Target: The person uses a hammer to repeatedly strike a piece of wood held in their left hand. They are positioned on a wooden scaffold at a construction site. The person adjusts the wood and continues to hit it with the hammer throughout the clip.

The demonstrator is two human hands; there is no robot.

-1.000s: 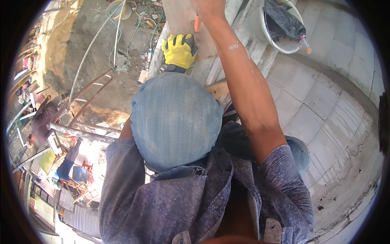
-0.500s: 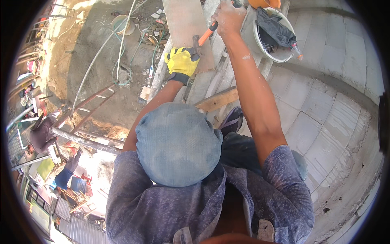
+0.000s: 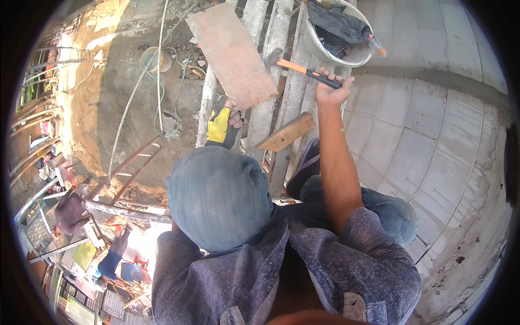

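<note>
R hand (image 3: 331,93) has an orange/black hammer (image 3: 304,70) gripped by the handle — head's near the plywood board (image 3: 234,58). L hand (image 3: 222,120), yellow/black glove (image 3: 218,127), fingers curled by the board's bottom edge — can't tell if it's holding smth.

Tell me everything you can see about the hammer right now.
The hammer has a dull grey-brown, metal-looking head, an orange shaft and a black, rubbery-looking grip. The right hand holds it loosely by the grip. In the view it slants, head to the upper left, between the reddish board and the white bucket. The head overlaps pale beams; whether it touches them, I can't tell.
</note>
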